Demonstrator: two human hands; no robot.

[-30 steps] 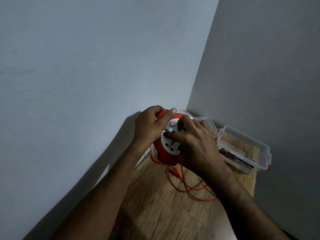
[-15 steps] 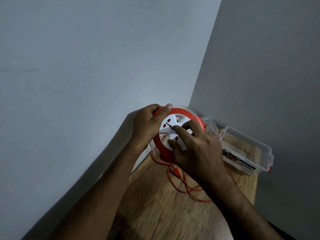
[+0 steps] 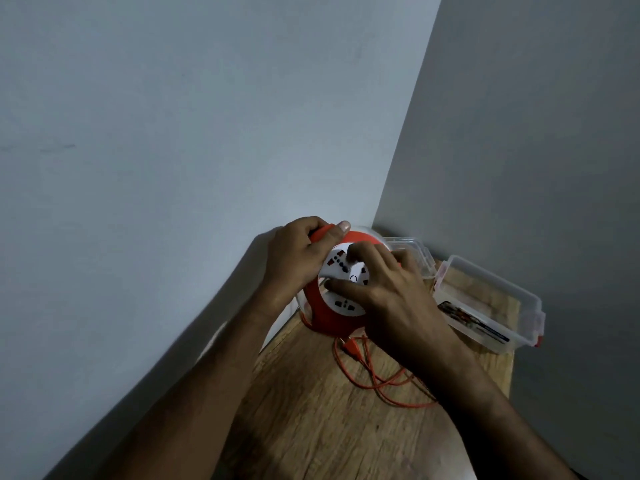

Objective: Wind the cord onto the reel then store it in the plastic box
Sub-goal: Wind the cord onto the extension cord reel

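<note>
1. Reel [image 3: 323,315], red, white socket face: upright on tabletop [image 3: 311,427].
2. Left hand [image 3: 294,261]: grips reel handle.
3. Right hand [image 3: 391,299]: fingers curled onto white hub.
4. Cord [image 3: 377,382]: loose loops beside reel.
5. Plastic box [image 3: 491,303]: open, near wall.

Dim, cool light from the right leaves the arms dark. The left arm [image 3: 207,358] throws a broad shadow on the wall [image 3: 173,133]. Straight edges bow with wide-angle distortion; detail is soft.
</note>
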